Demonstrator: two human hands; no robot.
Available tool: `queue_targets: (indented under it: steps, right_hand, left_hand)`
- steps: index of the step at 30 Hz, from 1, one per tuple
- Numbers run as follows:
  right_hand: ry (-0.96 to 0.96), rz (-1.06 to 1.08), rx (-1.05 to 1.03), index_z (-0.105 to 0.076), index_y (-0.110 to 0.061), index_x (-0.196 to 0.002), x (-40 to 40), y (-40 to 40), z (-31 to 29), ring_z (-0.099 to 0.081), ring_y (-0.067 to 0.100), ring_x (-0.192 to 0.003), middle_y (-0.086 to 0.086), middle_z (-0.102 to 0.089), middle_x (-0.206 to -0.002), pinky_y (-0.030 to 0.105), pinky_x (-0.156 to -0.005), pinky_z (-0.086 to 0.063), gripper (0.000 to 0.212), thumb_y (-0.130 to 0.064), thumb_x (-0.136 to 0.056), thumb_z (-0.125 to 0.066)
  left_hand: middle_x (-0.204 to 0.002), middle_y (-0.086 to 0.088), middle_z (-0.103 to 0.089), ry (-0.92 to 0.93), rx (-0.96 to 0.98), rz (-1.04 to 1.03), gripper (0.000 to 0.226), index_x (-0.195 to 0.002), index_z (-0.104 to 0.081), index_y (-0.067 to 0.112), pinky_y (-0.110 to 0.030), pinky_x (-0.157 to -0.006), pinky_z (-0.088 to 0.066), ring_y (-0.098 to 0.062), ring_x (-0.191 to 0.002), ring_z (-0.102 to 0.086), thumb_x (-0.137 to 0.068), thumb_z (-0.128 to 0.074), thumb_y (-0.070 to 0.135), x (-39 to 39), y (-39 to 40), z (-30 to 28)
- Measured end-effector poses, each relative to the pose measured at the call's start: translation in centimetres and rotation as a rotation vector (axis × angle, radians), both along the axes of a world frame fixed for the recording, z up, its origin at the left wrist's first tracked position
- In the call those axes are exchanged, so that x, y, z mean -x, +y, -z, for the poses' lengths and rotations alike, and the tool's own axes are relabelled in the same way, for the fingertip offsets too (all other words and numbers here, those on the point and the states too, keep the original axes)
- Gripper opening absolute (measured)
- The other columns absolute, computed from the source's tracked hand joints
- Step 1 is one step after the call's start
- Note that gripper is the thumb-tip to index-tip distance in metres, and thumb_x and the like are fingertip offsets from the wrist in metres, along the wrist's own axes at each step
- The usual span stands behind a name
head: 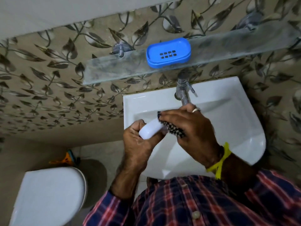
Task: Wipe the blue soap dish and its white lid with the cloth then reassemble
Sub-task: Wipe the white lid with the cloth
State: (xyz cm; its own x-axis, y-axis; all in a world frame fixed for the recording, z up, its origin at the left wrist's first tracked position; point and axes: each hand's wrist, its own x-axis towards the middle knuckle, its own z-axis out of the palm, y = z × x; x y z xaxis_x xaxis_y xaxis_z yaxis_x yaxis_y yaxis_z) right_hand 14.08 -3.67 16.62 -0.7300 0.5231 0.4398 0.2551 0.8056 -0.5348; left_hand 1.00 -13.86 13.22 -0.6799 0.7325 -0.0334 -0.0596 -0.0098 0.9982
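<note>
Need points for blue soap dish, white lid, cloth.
blue soap dish (pixel 168 53): head view, slotted floor of the dish on the glass shelf.
white lid (pixel 150 128): head view, bare outer face held over the sink.
cloth (pixel 175 130): head view, checked part showing below the fingers.

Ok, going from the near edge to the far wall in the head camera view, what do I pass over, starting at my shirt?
Plaid shirt → left hand gripping the white lid → tap → blue soap dish on the glass shelf → leaf-patterned wall.
</note>
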Motion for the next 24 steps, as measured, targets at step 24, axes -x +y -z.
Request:
queue_targets:
  steps: [24]
  right_hand:
    - [0.090, -0.151, 0.460, -0.074, -0.013, -0.108, -0.2, 3.0, -0.3, -0.060, 0.010, -0.115, 0.000, -0.072, -0.115, 0.033, -0.101, -0.048, 0.038, -0.004, -0.073, -0.084]
  left_hand:
    - [-0.083, 0.001, -0.076, -0.134, -0.163, 0.096, 0.036, -0.073, -0.064, 0.023, -0.032, -0.067, -0.060, -0.014, -0.076, -0.071, -0.054, -0.088, 0.005, 1.8, -0.1, 0.3]
